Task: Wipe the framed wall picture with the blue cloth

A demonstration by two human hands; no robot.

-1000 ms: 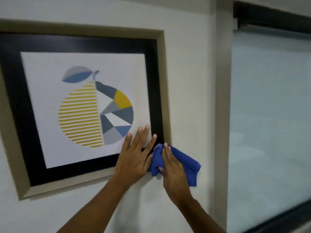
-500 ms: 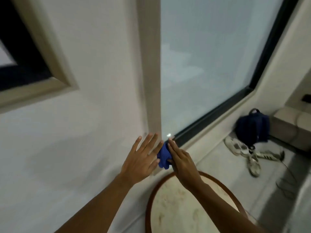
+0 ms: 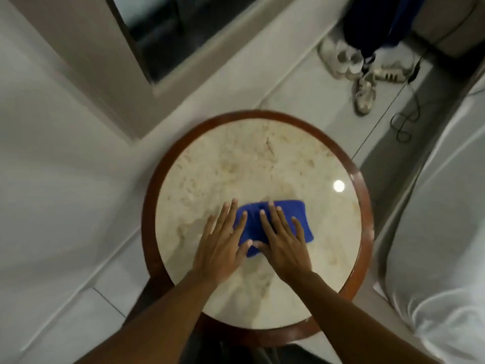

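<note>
Now blue cloth [image 3: 278, 222] lies crosswise under flat hands.

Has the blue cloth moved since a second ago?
Yes. The blue cloth left the picture frame's lower right corner and now lies flat on the round table, under both hands.

A round table [image 3: 363, 206] with a pale stone top and a dark brown rim fills the middle, with a small bright spot of light [image 3: 338, 185] on its right side. White shoes [image 3: 363, 74] lie on the light floor [image 3: 294, 88] at the upper right. A window [image 3: 157, 30] sits at the top.
</note>
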